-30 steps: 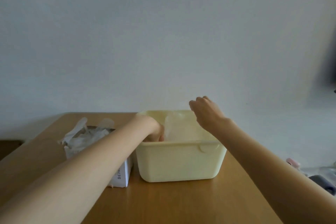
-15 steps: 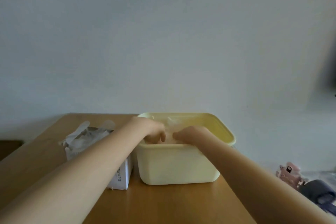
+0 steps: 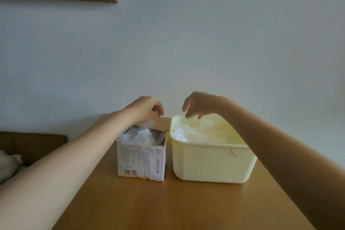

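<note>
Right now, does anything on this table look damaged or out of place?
The white glove box looks rough: its top is torn wide open with clear gloves bulging out, and its bottom edge is frayed. The yellow bin beside it looks intact.

On the white carton (image 3: 141,158) toward your desk's (image 3: 186,205) far edge, you can read "INTCO" and "一次性PVC手套" down its right-hand strip; the finer print blurs.

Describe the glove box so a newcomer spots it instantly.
On the wooden table, two containers stand side by side. The glove box is the left one, under the left hand pinching a clear glove from its open top. Unlike the rounded pale yellow bin beside it, it is white printed cardboard with square corners.
</note>
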Motion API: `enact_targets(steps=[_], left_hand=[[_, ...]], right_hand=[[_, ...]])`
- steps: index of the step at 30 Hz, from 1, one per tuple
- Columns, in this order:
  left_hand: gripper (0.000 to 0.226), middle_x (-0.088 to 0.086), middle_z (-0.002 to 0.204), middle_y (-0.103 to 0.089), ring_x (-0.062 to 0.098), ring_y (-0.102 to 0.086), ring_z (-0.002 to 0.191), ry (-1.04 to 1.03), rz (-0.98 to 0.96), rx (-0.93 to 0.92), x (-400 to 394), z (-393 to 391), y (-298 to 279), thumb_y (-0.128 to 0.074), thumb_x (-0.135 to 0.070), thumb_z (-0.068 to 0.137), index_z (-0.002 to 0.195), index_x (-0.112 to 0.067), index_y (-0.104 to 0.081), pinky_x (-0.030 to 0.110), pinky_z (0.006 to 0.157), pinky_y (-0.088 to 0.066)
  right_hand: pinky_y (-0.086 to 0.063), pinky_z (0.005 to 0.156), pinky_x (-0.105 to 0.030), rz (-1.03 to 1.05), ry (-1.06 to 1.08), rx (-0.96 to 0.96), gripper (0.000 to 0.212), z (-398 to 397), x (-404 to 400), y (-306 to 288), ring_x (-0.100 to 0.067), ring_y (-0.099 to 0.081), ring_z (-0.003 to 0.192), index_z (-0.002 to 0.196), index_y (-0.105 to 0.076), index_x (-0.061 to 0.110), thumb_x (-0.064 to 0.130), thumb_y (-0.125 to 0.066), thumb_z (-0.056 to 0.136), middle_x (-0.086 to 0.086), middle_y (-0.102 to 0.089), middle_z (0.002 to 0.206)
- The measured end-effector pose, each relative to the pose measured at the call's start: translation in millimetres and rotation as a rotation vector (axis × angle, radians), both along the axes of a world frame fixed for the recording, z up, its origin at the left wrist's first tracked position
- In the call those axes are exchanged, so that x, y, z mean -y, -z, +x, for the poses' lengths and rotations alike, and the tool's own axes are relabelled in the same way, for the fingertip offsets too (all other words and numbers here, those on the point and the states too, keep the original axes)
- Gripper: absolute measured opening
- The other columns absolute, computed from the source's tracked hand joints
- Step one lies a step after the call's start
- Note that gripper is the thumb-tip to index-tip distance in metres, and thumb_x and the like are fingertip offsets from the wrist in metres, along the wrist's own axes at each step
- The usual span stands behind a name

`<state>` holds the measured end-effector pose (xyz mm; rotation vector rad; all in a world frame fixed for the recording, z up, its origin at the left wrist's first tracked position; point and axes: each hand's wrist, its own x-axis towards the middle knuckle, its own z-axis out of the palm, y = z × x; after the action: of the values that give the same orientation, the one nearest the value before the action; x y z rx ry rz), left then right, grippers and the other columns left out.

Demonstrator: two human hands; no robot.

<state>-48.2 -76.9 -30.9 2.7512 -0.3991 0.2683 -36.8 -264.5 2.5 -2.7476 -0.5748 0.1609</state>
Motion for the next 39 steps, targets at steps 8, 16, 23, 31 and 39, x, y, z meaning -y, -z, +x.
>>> enact_targets(steps=[8,16,23,31,39], left_hand=[[0.021,-0.004,0.102,-0.068,0.013,-0.061,0.098,0.018,-0.098,-0.209,-10,-16,29,-0.067,-0.030,0.083,0.100,-0.019,-0.071,0.029,0.092,-0.048],[0.031,-0.004,0.072,-0.062,0.010,-0.057,0.068,-0.051,0.188,-0.227,-12,6,51,-0.056,-0.045,0.087,0.074,-0.018,-0.063,0.027,0.073,-0.047],[0.034,-0.006,0.056,-0.050,0.006,-0.041,0.049,-0.034,0.189,-0.284,-21,7,47,-0.054,-0.025,0.093,0.060,-0.022,-0.052,0.016,0.054,-0.032],[0.012,-0.001,0.073,-0.055,0.014,-0.050,0.068,-0.001,0.278,-0.379,-13,5,44,-0.057,-0.020,0.090,0.082,-0.012,-0.062,0.020,0.062,-0.037],[0.020,0.003,0.096,-0.064,0.017,-0.062,0.091,-0.015,0.245,-0.548,-13,-2,28,-0.062,-0.022,0.088,0.105,-0.011,-0.062,0.024,0.076,-0.048]], right_hand=[[-0.041,0.063,-0.022,-0.254,-0.168,0.232,0.024,-9,-63,49,-0.024,-0.059,0.090,0.099,-0.071,0.007,0.026,-0.065,0.085,-0.009,-0.067,0.091],[-0.046,0.071,-0.029,-0.083,-0.202,0.282,0.016,-9,-70,40,-0.031,-0.062,0.096,0.083,-0.061,0.005,0.010,-0.049,0.094,-0.017,-0.065,0.104],[-0.053,0.058,-0.027,0.203,-0.015,0.163,0.025,6,-50,29,-0.031,-0.070,0.074,0.071,-0.043,0.009,-0.002,-0.049,0.093,-0.017,-0.068,0.090],[-0.057,0.077,-0.039,0.672,0.193,0.067,0.020,9,-30,14,-0.031,-0.070,0.069,0.077,-0.043,0.007,-0.001,-0.041,0.095,-0.018,-0.066,0.092],[-0.058,0.058,-0.024,1.329,0.173,0.198,0.031,15,-5,-9,-0.021,-0.066,0.057,0.078,-0.041,0.009,-0.017,-0.028,0.088,-0.017,-0.059,0.072]])
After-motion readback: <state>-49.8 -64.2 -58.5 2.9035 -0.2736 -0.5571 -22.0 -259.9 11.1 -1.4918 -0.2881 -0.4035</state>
